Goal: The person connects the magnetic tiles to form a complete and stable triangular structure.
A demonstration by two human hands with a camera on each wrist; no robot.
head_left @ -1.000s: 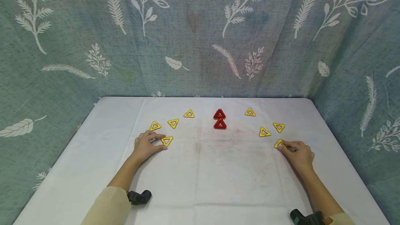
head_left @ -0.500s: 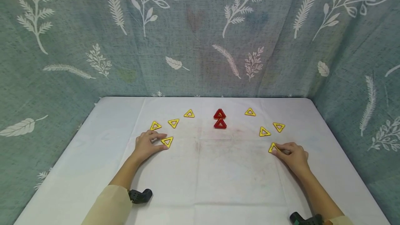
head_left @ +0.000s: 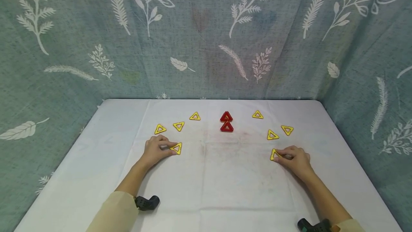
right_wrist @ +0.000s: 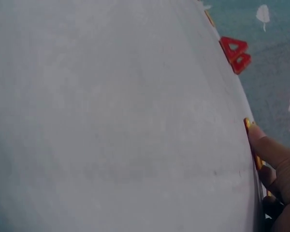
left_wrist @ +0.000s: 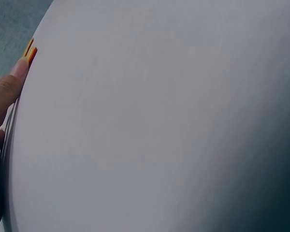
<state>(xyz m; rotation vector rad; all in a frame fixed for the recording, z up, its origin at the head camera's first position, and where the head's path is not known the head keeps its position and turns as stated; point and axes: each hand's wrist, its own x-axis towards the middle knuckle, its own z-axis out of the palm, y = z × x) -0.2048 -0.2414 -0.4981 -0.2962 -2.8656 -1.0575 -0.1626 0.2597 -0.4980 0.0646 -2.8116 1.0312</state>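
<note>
My left hand (head_left: 157,150), at mid-left of the table, pinches a yellow hollow triangle piece (head_left: 180,148) between thumb and fingers. On the right, my right hand (head_left: 297,161) grips another yellow triangle piece (head_left: 273,154) by its right side, a corner pointing up. In the left wrist view, the thumb (left_wrist: 20,70) covers most of the held piece. The right wrist view shows the right thumb (right_wrist: 263,142) against a yellow edge (right_wrist: 247,124). At the table's back centre are red triangular shapes (head_left: 226,129), one behind another; these stand up from the cloth in the right wrist view.
Loose yellow triangles lie behind the left hand, one of them nearest it (head_left: 160,131). More are behind the right hand, including one piece (head_left: 287,128) at far right. A white cloth (head_left: 225,185) covers the table. A patterned curtain (head_left: 206,46) encloses its back and sides.
The right hand has slid its yellow triangle left and slightly toward the front. My left hand has moved a little right, turning its triangle. The red shapes and loose triangles have stayed put.
</note>
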